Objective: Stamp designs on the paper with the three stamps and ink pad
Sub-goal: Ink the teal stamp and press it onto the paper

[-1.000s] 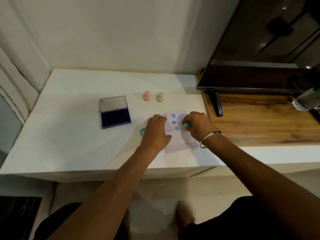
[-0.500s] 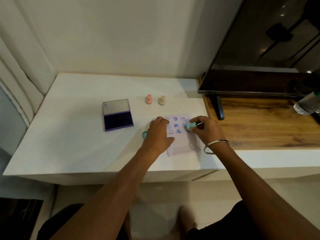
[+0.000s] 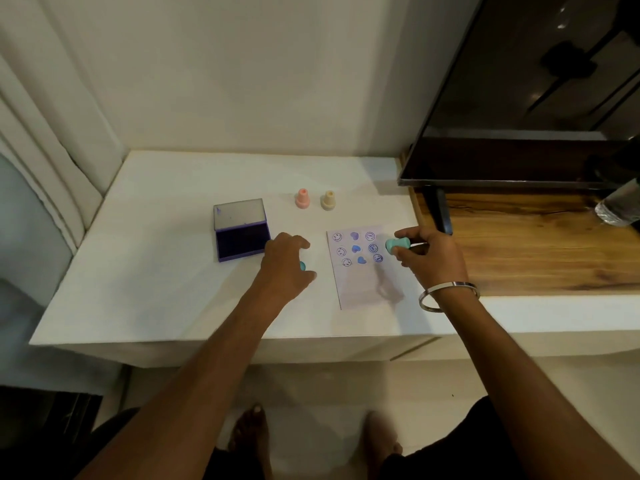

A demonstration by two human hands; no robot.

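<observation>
The paper (image 3: pixel 372 285) lies on the white counter and carries three columns of purple-blue prints near its top. My right hand (image 3: pixel 429 258) holds the teal stamp (image 3: pixel 396 244) tilted sideways, lifted just off the paper's right edge. My left hand (image 3: pixel 285 268) hovers left of the paper with its fingers apart, over a small teal cap (image 3: pixel 303 266) that peeks out under it. The open purple ink pad (image 3: pixel 241 233) sits to the left. A pink stamp (image 3: pixel 302 198) and a cream stamp (image 3: pixel 328 199) stand upright behind the paper.
A dark TV screen (image 3: pixel 519 98) on a stand leg (image 3: pixel 441 211) rises at the right over a wooden surface (image 3: pixel 540 244). A plastic bottle (image 3: pixel 620 206) lies at the far right. The white counter (image 3: pixel 156 289) ends at a front edge near me; a wall runs behind.
My right hand lifted the teal stamp off the paper and moved it right. My left hand left the paper and slid left over the teal cap.
</observation>
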